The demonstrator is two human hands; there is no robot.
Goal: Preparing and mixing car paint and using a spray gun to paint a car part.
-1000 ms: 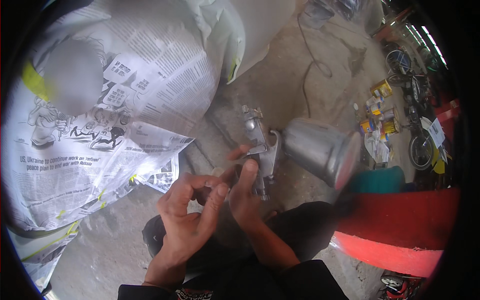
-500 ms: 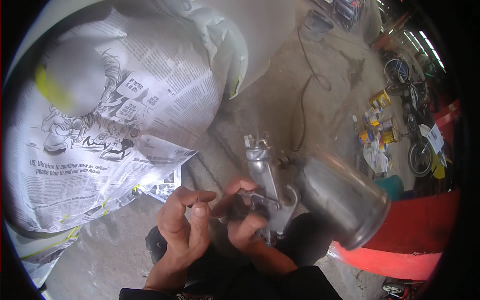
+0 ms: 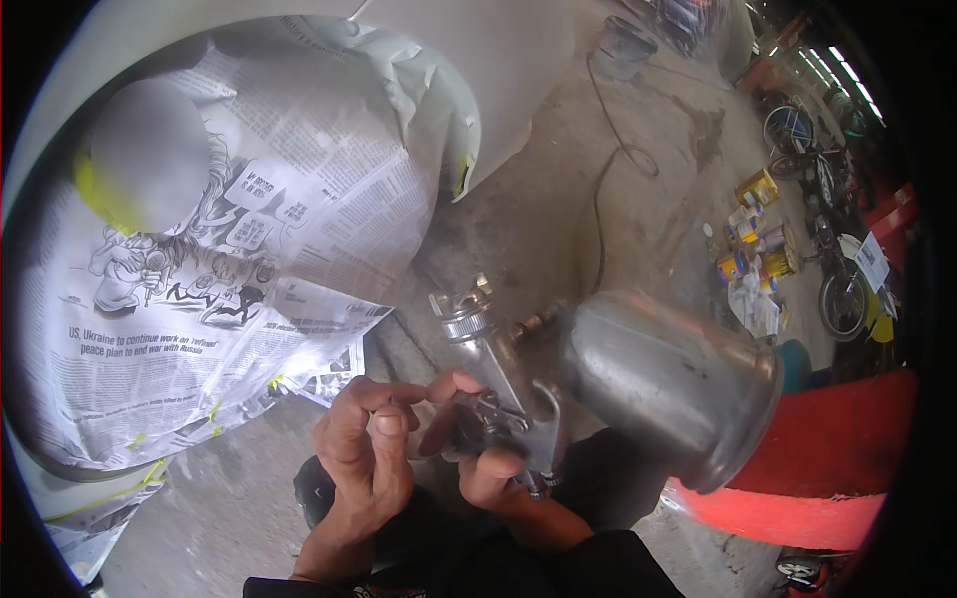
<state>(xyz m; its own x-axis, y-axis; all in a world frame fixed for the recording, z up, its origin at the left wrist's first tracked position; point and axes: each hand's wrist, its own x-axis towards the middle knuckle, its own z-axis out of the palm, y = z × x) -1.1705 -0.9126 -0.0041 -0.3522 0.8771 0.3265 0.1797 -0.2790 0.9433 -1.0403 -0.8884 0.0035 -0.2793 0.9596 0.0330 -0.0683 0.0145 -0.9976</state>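
Note:
My right hand (image 3: 490,476) is wrapped round the handle of a metal paint spray gun (image 3: 495,369), its thumb along the near side. The gun's nozzle with its knurled ring points up and away. A large grey metal paint cup (image 3: 668,394) sticks out to the right of the gun. Just left of the gun, my left hand (image 3: 361,453) is raised, its index finger bent over toward the upright thumb. Thumb and index finger nearly meet, and whatever may be between them is too small to make out. The left index fingertip lies close to the right hand's fingers.
A pale curved panel (image 3: 528,60), masked with newspaper (image 3: 329,189) and yellow-green tape, fills the left. A hose (image 3: 601,214) runs over the concrete floor to a grey bucket (image 3: 623,50). Several cans (image 3: 758,187), motorcycles (image 3: 842,299) and a red panel (image 3: 827,448) are at right.
The spray gun has moved left and tilted, bringing its nozzle left and its cup more level into view. My left hand keeps its pinched pose, almost in place.

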